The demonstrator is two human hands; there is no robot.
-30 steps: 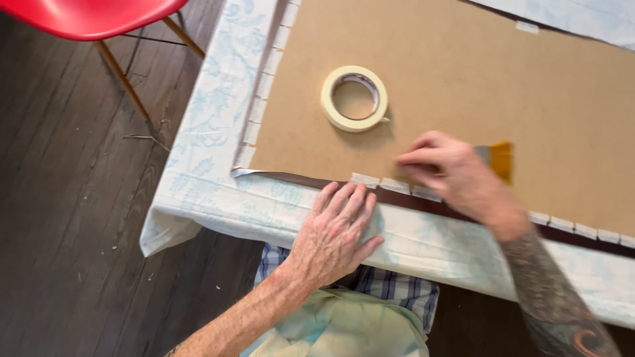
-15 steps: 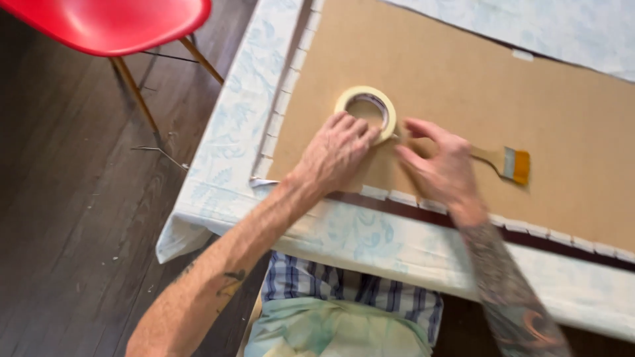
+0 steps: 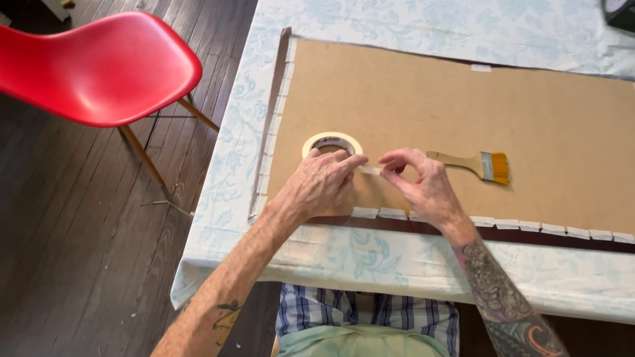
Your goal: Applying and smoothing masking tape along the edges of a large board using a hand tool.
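Masking tape roll (image 3: 332, 143), one, under left hand (image 3: 321, 187); its strip (image 3: 370, 170) seemingly pinched by right hand (image 3: 423, 188); one brush (image 3: 473, 164) nearby.

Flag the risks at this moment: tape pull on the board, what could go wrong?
1. The left hand steadies the tape roll while the right hand pinches the free end; an uneven pull could tear or twist the strip.
2. The paintbrush lies just beyond the right hand, so a wide pull might knock it.

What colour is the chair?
Red chair, seen clearly in the head view.
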